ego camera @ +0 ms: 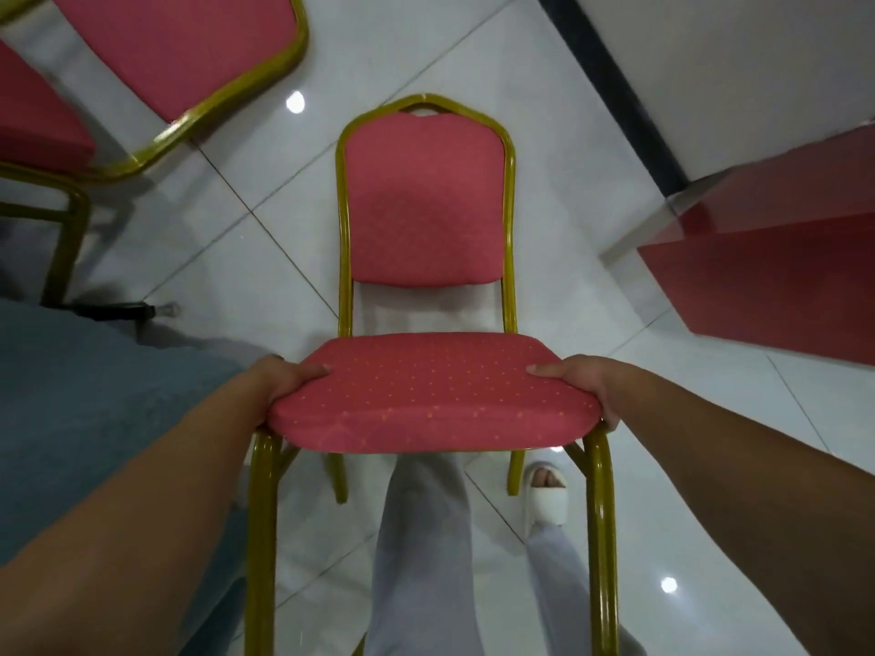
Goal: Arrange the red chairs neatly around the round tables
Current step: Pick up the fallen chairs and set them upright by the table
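A red chair [426, 400] with a gold metal frame fills the middle of the head view, its backrest pointing away from me and its seat tipped toward me. My left hand [284, 378] grips the seat's left edge. My right hand [580, 383] grips the seat's right edge. Thumbs lie on top of the dotted cushion and fingers wrap underneath. The chair's front legs run down on either side of my legs. A second red chair [180, 49] stands at the upper left. Part of a third red chair [33, 130] shows at the left edge.
A blue-grey cloth surface [94, 419] lies at the left, close to my left arm. A red-topped surface [776, 262] juts in from the right below a white wall. White glossy floor tiles [246, 258] lie all around. My foot in a white slipper [547, 497] stands under the chair.
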Available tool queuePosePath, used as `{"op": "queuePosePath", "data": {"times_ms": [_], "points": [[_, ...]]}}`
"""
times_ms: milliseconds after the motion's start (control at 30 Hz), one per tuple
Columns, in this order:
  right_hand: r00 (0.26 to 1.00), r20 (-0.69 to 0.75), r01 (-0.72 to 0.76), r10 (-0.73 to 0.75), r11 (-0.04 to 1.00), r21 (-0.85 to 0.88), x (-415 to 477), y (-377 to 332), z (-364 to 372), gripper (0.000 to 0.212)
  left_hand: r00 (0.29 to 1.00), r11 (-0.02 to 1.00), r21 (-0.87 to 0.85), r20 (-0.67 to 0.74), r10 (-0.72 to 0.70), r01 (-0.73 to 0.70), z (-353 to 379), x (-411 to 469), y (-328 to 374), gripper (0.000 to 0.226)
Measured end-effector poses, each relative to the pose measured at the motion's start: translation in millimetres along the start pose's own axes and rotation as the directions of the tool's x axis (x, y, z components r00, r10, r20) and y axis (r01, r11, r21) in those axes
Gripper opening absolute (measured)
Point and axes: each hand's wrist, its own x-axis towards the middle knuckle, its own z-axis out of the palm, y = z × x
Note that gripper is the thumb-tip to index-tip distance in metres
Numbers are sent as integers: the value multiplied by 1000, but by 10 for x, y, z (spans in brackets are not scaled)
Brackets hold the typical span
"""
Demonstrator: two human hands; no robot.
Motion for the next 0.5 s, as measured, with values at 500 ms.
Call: {"op": "queuePosePath", "data": {"times_ms": [500], "points": [[812, -253, 550, -526, 835, 28, -1895, -899, -848, 52, 874, 915, -54, -323, 363, -400, -1190, -1597, 1089, 87]]}}
